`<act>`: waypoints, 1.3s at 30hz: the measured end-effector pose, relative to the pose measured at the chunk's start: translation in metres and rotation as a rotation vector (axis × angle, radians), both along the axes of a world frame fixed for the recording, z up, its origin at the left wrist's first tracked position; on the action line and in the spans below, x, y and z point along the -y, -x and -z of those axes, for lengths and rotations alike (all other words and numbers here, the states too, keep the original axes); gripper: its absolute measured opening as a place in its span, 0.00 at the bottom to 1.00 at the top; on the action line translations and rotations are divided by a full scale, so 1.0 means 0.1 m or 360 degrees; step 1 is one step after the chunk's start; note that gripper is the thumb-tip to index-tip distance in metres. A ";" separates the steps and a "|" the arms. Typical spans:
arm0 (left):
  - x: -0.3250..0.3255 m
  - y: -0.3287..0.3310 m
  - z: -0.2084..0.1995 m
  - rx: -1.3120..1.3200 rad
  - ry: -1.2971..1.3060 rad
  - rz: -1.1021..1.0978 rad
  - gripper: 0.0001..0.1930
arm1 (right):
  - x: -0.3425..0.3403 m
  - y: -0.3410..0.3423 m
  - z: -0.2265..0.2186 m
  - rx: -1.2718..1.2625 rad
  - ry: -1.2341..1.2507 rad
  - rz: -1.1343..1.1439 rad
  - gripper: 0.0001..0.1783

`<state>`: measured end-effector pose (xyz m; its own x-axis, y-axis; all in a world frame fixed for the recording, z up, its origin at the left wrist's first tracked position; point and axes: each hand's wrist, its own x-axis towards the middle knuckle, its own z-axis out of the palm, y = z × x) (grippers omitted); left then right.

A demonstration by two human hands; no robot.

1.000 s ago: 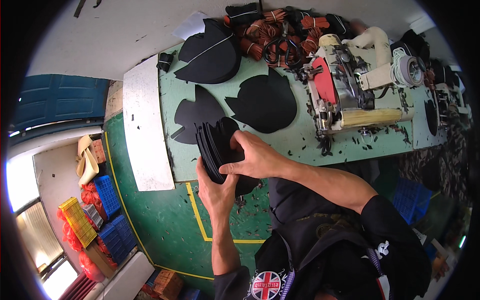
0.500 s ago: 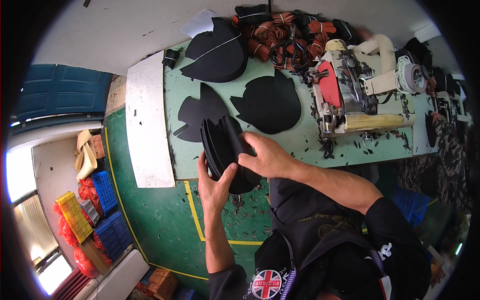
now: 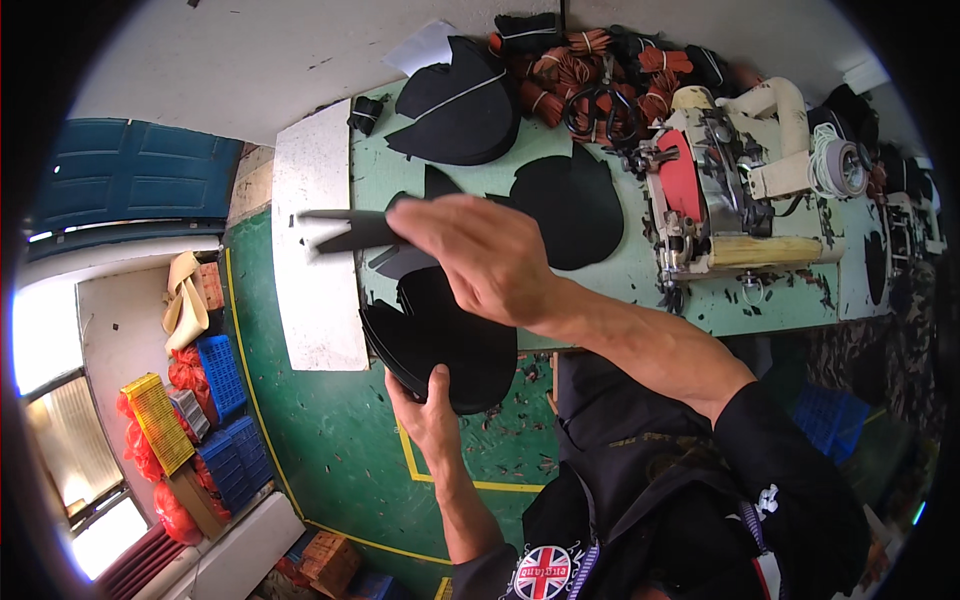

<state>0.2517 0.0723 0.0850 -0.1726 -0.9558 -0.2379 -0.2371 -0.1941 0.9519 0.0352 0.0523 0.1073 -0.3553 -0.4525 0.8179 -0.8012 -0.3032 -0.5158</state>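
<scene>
My left hand (image 3: 430,420) grips a stack of black cut sheet pieces (image 3: 455,355) from below, thumb on top, just off the table's near edge. Above it my right hand (image 3: 495,255) is closed on a thin dark piece (image 3: 350,238), whose two pointed ends stick out to the left, smeared by motion. Under that hand another dark cut piece (image 3: 400,262) lies on the table, mostly covered. A pile of black notched pieces (image 3: 572,212) rests to the right. Farther back sits a thicker black pile (image 3: 455,115) with a band around it.
A bench machine (image 3: 720,190) with a red plate stands on the pale green table (image 3: 640,310). Behind are black-handled scissors (image 3: 605,118) and tied reddish-brown bundles (image 3: 570,72). A white board (image 3: 315,260) forms the left end. Crates (image 3: 235,460) stand on the floor at left.
My right hand has left the stack's top and moved left and away with one thin piece. The stack in my left hand has tipped flatter and closed up.
</scene>
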 end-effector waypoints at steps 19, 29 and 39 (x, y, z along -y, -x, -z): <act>-0.16 0.39 -0.25 0.0835 0.0448 0.0487 0.43 | -0.91 -0.24 0.20 0.1470 -0.1417 -0.0830 0.33; 0.02 0.67 -0.13 0.0623 0.0110 0.0951 0.59 | -1.14 0.10 0.39 0.1247 -0.1536 -0.0475 0.26; 0.16 0.35 -0.04 0.0035 -0.0107 0.0302 0.30 | -1.28 0.37 0.23 0.1218 -0.0942 0.0014 0.16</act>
<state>0.2166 0.0564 0.0888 -0.3420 -0.8886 -0.3056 -0.2961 -0.2068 0.9325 -0.0017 0.1802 0.0838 -0.7025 -0.7117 0.0041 -0.1857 0.1777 -0.9664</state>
